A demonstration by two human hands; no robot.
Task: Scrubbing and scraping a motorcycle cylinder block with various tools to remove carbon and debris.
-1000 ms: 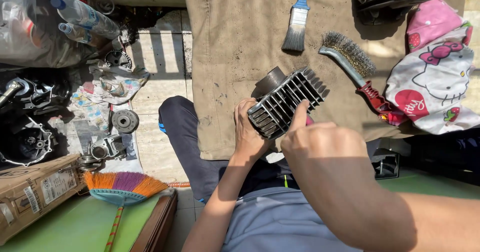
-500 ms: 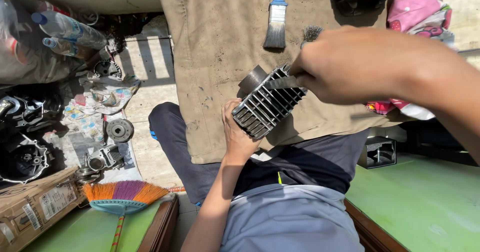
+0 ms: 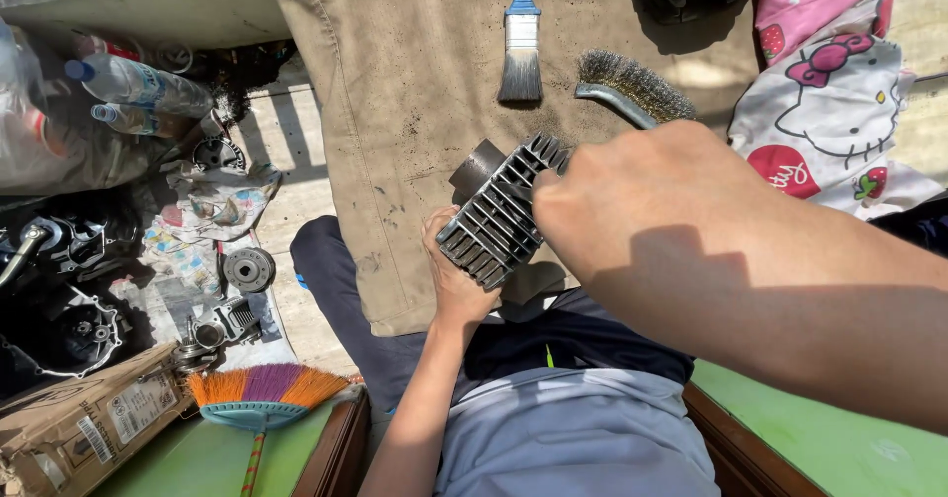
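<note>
A grey finned engine cylinder (image 3: pixel 494 223) is held tilted above my lap, over a brown cloth (image 3: pixel 395 82) spread on the floor. My left hand (image 3: pixel 456 280) grips its lower left end from underneath. My right hand (image 3: pixel 642 196) fills the foreground with its back to the camera. Its curled fingers close on the cylinder's upper right end, and whether they hold anything else is hidden. A blue-handled paintbrush (image 3: pixel 520 53) and a wire brush (image 3: pixel 632 87) lie on the cloth just beyond the cylinder.
A pink and white cartoon-print cloth (image 3: pixel 829 112) lies at the right. Plastic bottles (image 3: pixel 128 82), dark engine parts (image 3: pixel 59 290), a round gear (image 3: pixel 249 268) and rags crowd the left. A colourful broom (image 3: pixel 262 393) and a cardboard box (image 3: pixel 89 428) sit at lower left.
My right hand swung from in front of the cylinder, up over it, to its upper right end. The left hand kept its grip, and the view shifted slightly.
</note>
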